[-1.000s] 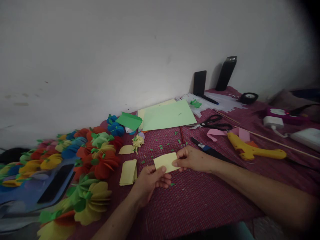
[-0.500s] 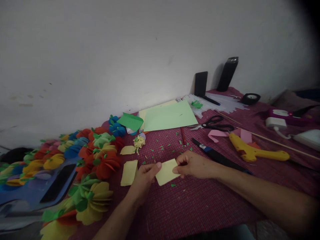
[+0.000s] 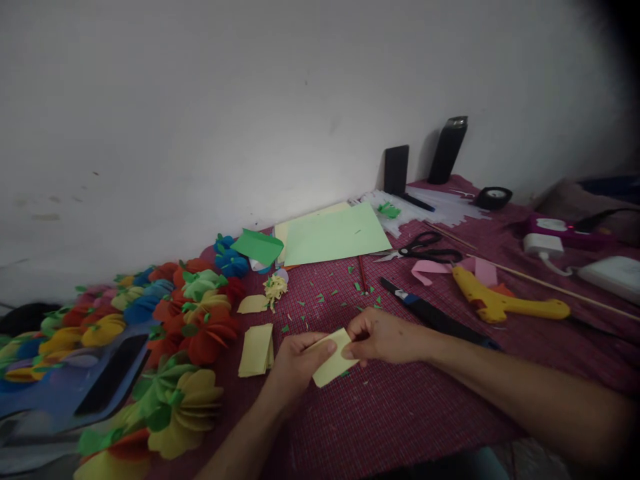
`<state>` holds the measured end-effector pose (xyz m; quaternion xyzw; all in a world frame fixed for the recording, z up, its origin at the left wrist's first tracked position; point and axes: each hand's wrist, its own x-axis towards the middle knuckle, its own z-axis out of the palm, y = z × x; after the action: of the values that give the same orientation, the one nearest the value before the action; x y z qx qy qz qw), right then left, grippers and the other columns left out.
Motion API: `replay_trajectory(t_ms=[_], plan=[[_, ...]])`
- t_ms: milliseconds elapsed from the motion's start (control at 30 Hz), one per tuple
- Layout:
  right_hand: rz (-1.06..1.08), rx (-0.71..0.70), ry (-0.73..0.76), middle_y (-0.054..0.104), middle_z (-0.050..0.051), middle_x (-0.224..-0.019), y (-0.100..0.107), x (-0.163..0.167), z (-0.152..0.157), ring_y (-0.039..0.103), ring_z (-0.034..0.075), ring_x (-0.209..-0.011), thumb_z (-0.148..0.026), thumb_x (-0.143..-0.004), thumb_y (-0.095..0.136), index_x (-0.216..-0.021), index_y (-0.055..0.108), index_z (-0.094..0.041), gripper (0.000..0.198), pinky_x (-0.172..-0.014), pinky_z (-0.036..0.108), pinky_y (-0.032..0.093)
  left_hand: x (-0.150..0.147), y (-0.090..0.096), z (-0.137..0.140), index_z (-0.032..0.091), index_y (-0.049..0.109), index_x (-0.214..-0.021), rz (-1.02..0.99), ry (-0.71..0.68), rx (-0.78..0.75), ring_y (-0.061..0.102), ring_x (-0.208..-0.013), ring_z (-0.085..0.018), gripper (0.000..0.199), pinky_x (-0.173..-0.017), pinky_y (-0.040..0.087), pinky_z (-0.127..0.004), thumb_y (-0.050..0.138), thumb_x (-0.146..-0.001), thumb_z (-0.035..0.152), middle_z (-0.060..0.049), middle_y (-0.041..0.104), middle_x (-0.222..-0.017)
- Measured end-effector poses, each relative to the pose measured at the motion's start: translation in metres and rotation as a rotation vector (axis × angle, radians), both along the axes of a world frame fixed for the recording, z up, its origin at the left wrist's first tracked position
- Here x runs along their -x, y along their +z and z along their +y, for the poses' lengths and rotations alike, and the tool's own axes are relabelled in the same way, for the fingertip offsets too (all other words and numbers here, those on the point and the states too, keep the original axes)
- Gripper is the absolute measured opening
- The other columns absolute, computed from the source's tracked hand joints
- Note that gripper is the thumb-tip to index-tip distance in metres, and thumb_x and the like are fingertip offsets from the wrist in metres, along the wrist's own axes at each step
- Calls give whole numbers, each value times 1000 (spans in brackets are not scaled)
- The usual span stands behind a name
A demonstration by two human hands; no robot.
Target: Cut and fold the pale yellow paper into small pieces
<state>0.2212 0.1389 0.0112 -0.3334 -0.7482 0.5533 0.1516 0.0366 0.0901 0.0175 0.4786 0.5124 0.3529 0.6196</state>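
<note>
Head view shows both hands meeting over a maroon checked cloth (image 3: 400, 413). Left hand (image 3: 295, 363) and right hand (image 3: 383, 335) each pinch a small pale yellow paper piece (image 3: 333, 363) between thumb and fingertips, holding it just above the cloth at near centre. Just left lies a stack of yellow paper pieces (image 3: 257, 350), with paper flowers (image 3: 190, 320) farther left. Far behind lies a light green sheet (image 3: 335, 233); to the right, scissors (image 3: 425, 248) and a yellow glue gun (image 3: 500, 303). No container with visible contents can be made out.
</note>
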Motion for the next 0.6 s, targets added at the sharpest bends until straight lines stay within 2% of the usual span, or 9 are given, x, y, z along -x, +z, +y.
replay_trajectory(t_ms=[233, 367, 433, 600], plan=[[-33, -5, -24, 50, -3, -49, 2, -1, 1, 37, 5, -42, -31, -70, 52, -60, 58, -12, 22, -40, 17, 24, 1, -11, -1, 9, 59, -62, 99, 35, -55, 30, -45, -5, 30, -43, 21, -19, 58, -69, 38, 4, 41, -48], [72, -14, -72, 50, -3, -57, 4, 4, -1, 39, 6, -48, -36, -64, 60, -73, 59, -13, 24, -43, 17, 29, -1, -9, -2, 10, 55, -55, 112, 22, -46, 26, -44, -5, 31, -42, 18, -19, 58, -67, 39, 5, 34, -46], [135, 11, -99, 51, -3, -61, 4, 8, -2, 41, 7, -51, -35, -64, 60, -77, 59, -13, 26, -46, 17, 32, -4, -9, -3, 11, 53, -53, 106, -2, -28, 26, -44, -5, 31, -42, 18, -19, 59, -66, 39, 5, 34, -46], [108, -16, -120, 48, -3, -53, -1, 11, -2, 39, 7, -48, -32, -70, 53, -68, 61, -13, 21, -44, 18, 30, -8, -13, -4, 12, 51, -51, 106, 3, 17, 28, -42, -6, 31, -41, 20, -19, 60, -64, 38, 5, 37, -44]])
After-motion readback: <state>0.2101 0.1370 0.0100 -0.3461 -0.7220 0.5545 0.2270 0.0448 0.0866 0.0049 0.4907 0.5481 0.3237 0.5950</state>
